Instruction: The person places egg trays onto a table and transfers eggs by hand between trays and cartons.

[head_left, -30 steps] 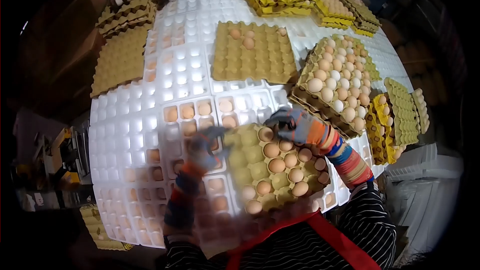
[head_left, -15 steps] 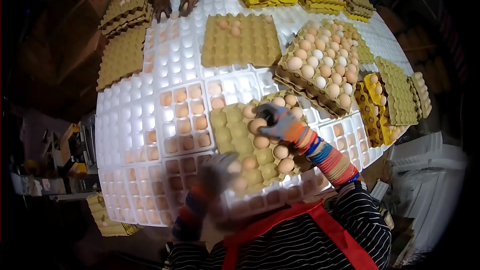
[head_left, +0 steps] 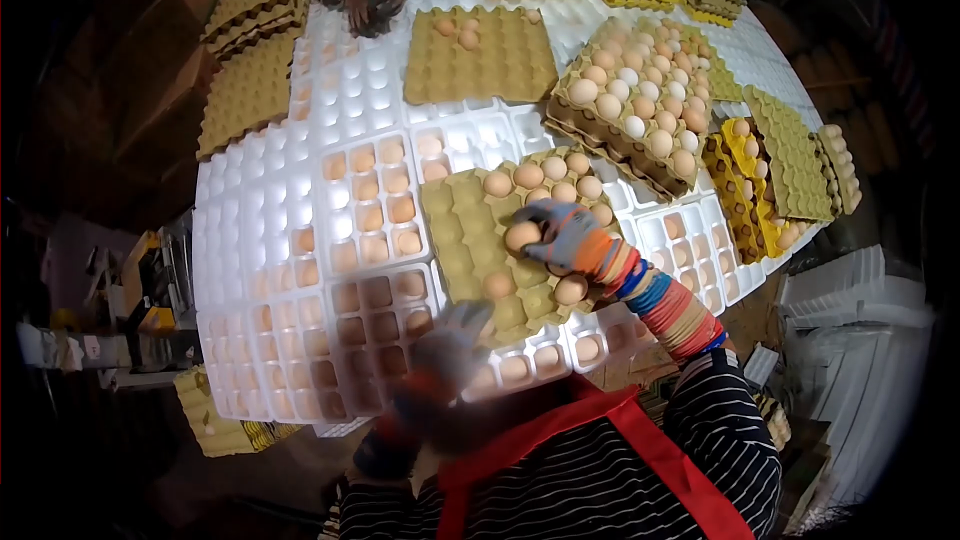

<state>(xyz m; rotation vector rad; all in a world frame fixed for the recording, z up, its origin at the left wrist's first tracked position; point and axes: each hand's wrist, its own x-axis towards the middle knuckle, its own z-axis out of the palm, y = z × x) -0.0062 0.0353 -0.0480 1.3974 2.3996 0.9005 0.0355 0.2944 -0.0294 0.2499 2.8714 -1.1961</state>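
Note:
My right hand [head_left: 558, 237], in a grey and orange glove, is closed on a brown egg [head_left: 522, 237] above the cardboard tray [head_left: 462, 240] in front of me. More eggs sit along that tray's far and right sides; its left cups hold none. My left hand [head_left: 452, 340] is smeared by motion beside the tray's near left edge, its fingers unclear. White plastic trays [head_left: 343, 280] with square cells lie under and around it, many cells holding eggs.
A flat cardboard tray [head_left: 480, 70] with a few eggs lies farther back. Right of it stands a full egg stack [head_left: 640, 90], then yellow trays [head_left: 742, 200]. At the far edge, a co-worker's hands [head_left: 375, 5] are over the white trays. Cardboard trays [head_left: 245, 90] line the left.
The view has shifted. Fewer eggs sit in the middle and near part of the cardboard tray. My left hand has moved toward my body, and the co-worker's hands have come together.

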